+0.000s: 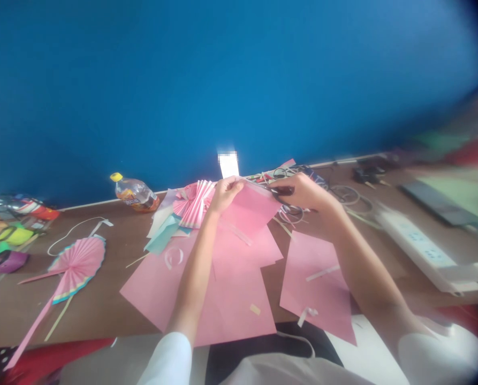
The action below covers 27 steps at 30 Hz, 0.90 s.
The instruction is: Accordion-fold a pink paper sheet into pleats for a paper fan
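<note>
My left hand (pixel 226 193) pinches the upper left corner of a pink paper sheet (pixel 251 209), holding it up over the table. With my right hand (pixel 303 191) I grip dark-handled scissors (pixel 285 190) at the sheet's upper right edge. The blades run along that edge, but blur hides exactly how far they reach into the paper. Just left of my left hand lies a pleated pink-and-white paper fan (pixel 196 206). Larger pink sheets (pixel 234 305) spread below my forearms, with paper strips and a curled white strip (pixel 173 258) on them.
A bottle with a yellow cap (pixel 136 193) leans near the blue wall (pixel 230 80). A round pink fan (pixel 80 264) lies at left. Another pink sheet (pixel 315 283) sits under my right forearm. A white power strip (pixel 419 246) and cables (pixel 353 198) are at right.
</note>
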Motion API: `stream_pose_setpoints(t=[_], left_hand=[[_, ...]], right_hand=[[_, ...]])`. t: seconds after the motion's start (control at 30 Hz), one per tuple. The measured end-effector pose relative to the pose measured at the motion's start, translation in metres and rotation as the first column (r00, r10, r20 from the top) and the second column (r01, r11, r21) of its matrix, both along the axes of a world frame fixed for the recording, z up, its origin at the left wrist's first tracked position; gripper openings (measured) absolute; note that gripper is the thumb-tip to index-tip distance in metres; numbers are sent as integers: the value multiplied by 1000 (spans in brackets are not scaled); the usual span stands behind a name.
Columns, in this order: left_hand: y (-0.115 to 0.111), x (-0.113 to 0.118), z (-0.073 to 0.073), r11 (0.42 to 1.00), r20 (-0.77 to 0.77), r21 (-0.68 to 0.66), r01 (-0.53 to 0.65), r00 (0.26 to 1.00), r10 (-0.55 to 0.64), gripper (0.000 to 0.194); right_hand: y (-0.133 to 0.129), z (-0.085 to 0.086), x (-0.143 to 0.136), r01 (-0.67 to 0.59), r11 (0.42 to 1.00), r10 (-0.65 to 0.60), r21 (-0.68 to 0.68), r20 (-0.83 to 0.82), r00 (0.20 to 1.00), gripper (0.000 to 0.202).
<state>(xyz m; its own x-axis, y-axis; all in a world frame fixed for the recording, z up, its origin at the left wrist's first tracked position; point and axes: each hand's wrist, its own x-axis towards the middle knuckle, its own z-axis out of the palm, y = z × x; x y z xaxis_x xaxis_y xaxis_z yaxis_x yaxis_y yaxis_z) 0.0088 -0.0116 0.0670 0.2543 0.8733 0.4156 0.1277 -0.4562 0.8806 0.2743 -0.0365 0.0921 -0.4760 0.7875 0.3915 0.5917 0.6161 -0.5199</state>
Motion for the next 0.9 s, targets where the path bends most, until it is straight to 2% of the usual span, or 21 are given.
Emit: stream_pose_setpoints(t=[0.23, 0.43, 0.9], left_hand=[[-1, -1, 2, 1000, 13, 6, 6, 1000, -6, 37], [3, -4, -2, 1000, 15, 0, 8, 1000, -8, 34], [3, -7, 1, 999, 19, -16, 38, 999, -38, 37]], right_hand=[[-2, 2, -3, 19, 999, -20, 37, 46, 999, 36], [-6, 8, -8, 7, 1000, -6, -8, 97, 995, 38], [-6, 8, -11, -66, 995, 69, -73, 48, 996, 40]])
